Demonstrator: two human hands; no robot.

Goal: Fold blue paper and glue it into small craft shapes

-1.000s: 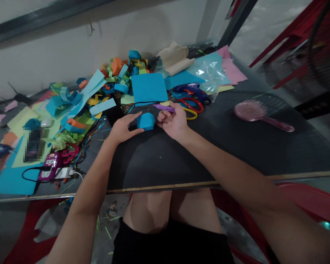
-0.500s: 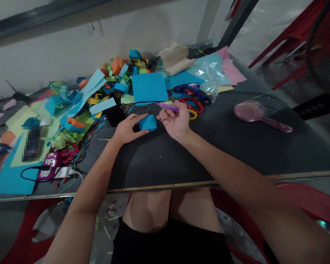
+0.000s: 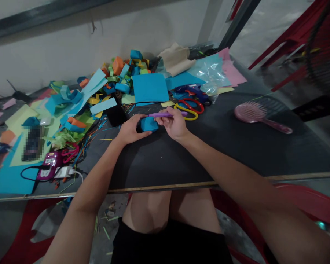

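Note:
On the dark table, my left hand [image 3: 131, 130] grips a small blue folded-paper piece [image 3: 150, 125] between the thumb below and the fingers above. A slim purple pen [image 3: 155, 115] is pinched in my right hand [image 3: 176, 124]. The pen lies nearly level, its tip over the top edge of the blue piece; whether it touches cannot be made out. Just behind my right hand are scissors [image 3: 194, 118] with a yellow and a red handle. A stack of blue paper squares [image 3: 150, 88] lies beyond both hands.
A heap of colourful folded-paper pieces [image 3: 118, 66] sits by the wall. A blue glue gun [image 3: 195, 92] rests behind the scissors, and a pink hairbrush [image 3: 249, 112] lies to the right. At left are a purple power socket block [image 3: 50, 165], a cable and paper sheets.
My right hand has come lower and turned, bringing the pen from above the table down over the blue piece. My left hand has shifted slightly right, still holding the piece.

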